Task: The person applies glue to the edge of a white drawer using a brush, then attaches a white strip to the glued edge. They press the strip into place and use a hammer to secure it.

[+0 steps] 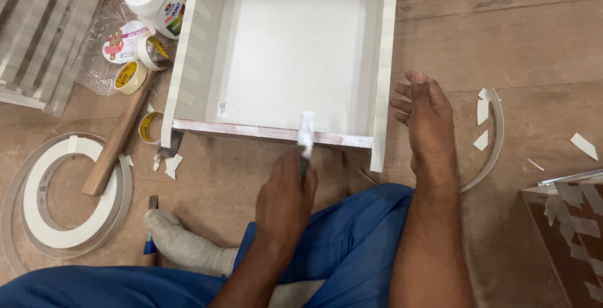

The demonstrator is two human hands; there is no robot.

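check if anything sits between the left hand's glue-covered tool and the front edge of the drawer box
Nothing visible does. The left hand already holds the white-coated tool tip against the drawer box's front edge. The right hand rests outside the right corner, clear of it.

left grip [286, 198] curled into a closed fist, right grip [422, 114] spread flat, palm down, forearms extended forward.

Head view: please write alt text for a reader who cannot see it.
A person seated on a brown board floor holds a white-tipped tool in the left hand against the front edge of a white open-topped box, while the right hand rests beside its right wall. A white glue bottle, tape rolls and a coiled edge strip lie to the left.
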